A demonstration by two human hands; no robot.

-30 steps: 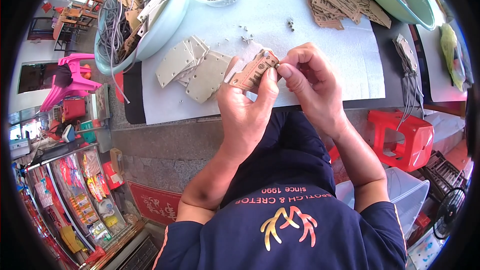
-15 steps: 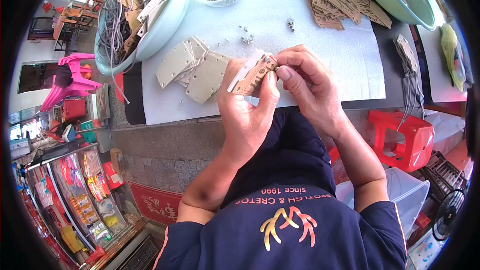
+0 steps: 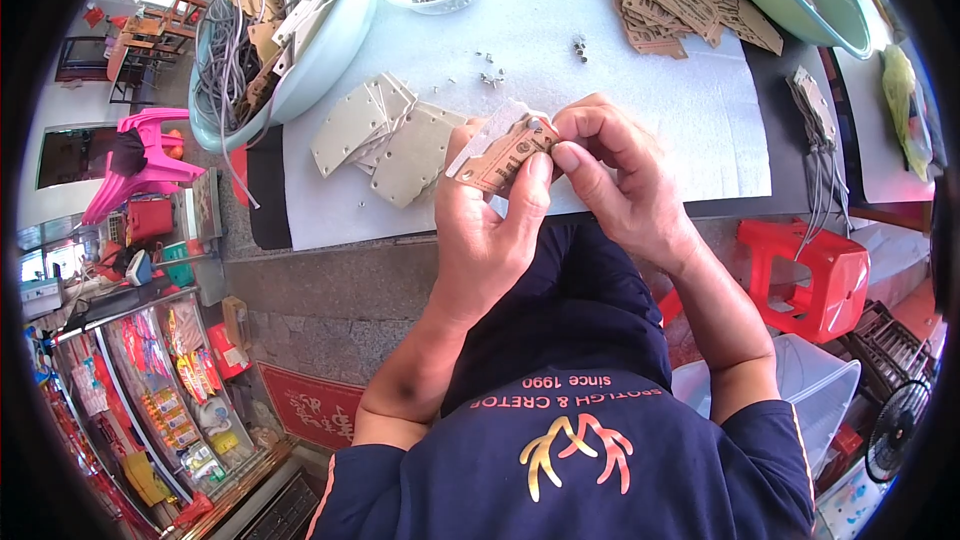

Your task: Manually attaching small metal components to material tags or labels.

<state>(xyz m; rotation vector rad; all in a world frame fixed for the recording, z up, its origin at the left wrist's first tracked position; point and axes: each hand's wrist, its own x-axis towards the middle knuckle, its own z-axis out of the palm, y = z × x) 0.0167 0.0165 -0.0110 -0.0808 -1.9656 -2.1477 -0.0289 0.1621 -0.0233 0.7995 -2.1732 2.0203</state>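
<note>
A thin plate piece with a brown printed face (image 3: 508, 157) and a pale whitish edge is held over the near side of the white foam sheet (image 3: 650, 90). My left hand (image 3: 487, 250) grips it, thumb on the brown face and fingers behind. At the plate's right end, a small silvery round fastener shows near the corner. My right hand (image 3: 635, 185) pinches thumb and forefinger together at that end; whatever lies between the fingertips is hidden. Left of my left hand lie overlapping pale grey plates (image 3: 415, 158) with small holes.
Small metal fasteners (image 3: 491, 79) lie scattered beyond my hands. A clear bowl (image 3: 470, 2) holds more. Brown printed plates (image 3: 665, 0) are heaped at far right, beside a green basin (image 3: 845, 25). Another basin (image 3: 335, 55) at left holds grey cables. A cabled bundle (image 3: 818, 118) hangs over the right edge.
The plate has turned slightly, so more of its brown face shows. My left thumb has shifted a little leftward and down along it. My right hand stays pinched at the same end.
</note>
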